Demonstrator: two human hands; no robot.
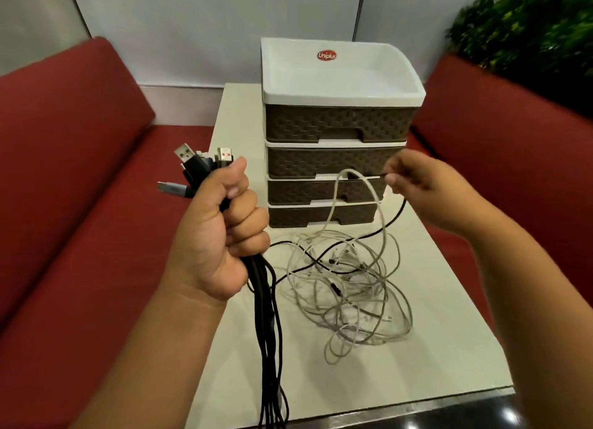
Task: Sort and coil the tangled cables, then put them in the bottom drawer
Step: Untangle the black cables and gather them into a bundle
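Note:
My left hand [221, 232] grips a bundle of black cables [268, 332]; their USB plugs [205, 159] stick up above my fist and the cords hang down past the table's front edge. My right hand [423, 187] pinches a thin black cable [390, 223] lifted from the tangle, and a white cable loop [362, 184] rises beside my fingers. A tangle of white cables [349, 290] lies on the white table [442, 348] in front of a drawer unit [337, 123]. Its bottom drawer [321, 216] is closed.
The unit has several brown woven-pattern drawers, all closed, under a white top tray [340, 72]. Red sofa seats [80, 187] flank the table on both sides. A green plant [529, 27] stands at the back right.

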